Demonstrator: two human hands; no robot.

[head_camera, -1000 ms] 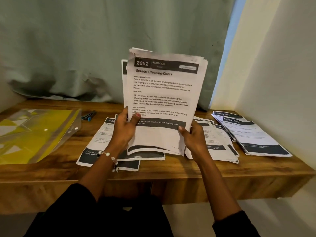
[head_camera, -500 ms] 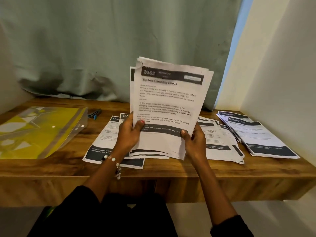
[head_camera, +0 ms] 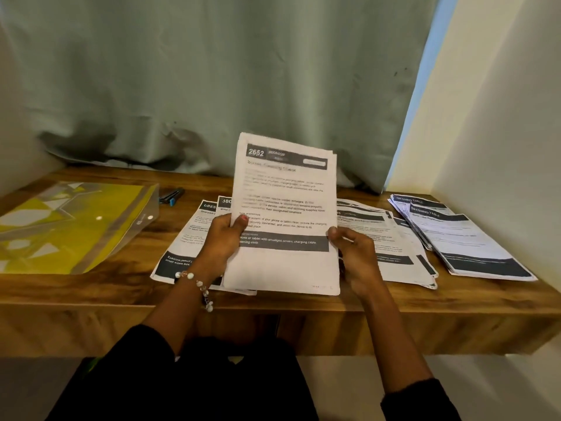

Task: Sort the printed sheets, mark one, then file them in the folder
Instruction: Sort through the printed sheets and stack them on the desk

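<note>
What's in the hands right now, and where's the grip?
A stack of printed sheets, upright over the desk. Left hand grips its lower left edge; right hand its lower right edge.

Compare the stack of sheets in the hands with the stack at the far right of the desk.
The held stack stands nearly upright, its lower edge down at the desk; the right-hand stack lies flat on it. The left hand and right hand grip the held stack's sides; nothing touches the right-hand stack. The held stack's edges look squared; the right-hand stack is fanned. Both are white printed sheets with dark header bands.
</note>
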